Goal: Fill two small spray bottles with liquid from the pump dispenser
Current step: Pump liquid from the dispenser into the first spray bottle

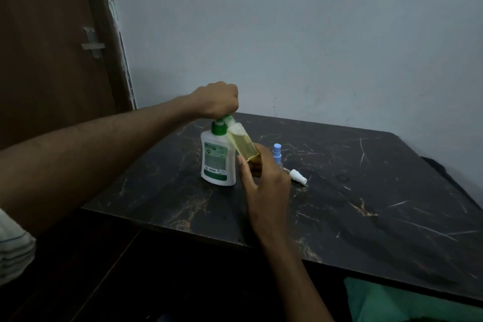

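A white pump dispenser (217,162) with a green pump head stands upright on the dark marble table (366,191). My left hand (218,98) is closed over the pump head from above. My right hand (264,183) holds a small clear spray bottle (243,146) by its lower end, tilted, with its open mouth at the pump's nozzle; yellowish liquid fills much of it. A second small bottle with a blue spray top (277,153) stands just behind my right hand. A white spray cap (298,176) lies on its side on the table to the right.
The table stands against a pale wall (287,47). A brown door (52,60) with a metal latch is at the left. Green cloth (392,303) shows below the table's front edge at the right.
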Demonstrator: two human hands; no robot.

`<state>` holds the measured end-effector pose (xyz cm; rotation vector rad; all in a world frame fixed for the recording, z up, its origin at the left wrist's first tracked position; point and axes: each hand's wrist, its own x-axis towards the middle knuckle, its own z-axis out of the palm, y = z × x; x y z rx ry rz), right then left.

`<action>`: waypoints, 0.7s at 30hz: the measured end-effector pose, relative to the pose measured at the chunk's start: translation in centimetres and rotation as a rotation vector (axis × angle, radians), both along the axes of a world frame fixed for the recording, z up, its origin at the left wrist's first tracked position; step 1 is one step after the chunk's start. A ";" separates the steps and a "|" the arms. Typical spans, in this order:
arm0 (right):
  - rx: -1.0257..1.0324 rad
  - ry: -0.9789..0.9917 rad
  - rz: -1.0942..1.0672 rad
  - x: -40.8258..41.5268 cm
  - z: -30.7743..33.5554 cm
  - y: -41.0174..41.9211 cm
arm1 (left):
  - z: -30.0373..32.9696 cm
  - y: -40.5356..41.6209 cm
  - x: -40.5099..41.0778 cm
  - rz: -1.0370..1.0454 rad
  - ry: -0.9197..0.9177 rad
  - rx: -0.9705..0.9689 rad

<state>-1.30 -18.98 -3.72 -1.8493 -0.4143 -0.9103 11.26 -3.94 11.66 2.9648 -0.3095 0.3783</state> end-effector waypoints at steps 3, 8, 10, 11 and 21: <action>0.005 0.001 -0.002 0.0 0.0 0.0 | 0.1 0.0 0.4 0.002 0.001 -0.016; -0.009 0.019 0.005 0.0 0.0 0.1 | -0.2 0.1 0.1 -0.015 0.049 0.043; -0.007 0.024 0.008 0.0 0.0 0.0 | -0.1 0.2 0.0 -0.021 0.035 0.034; -0.002 0.027 0.010 0.0 0.0 0.0 | -0.1 0.3 0.1 -0.015 0.030 0.015; 0.059 0.024 -0.026 0.2 0.0 0.1 | 0.6 0.7 0.1 0.031 -0.024 -0.162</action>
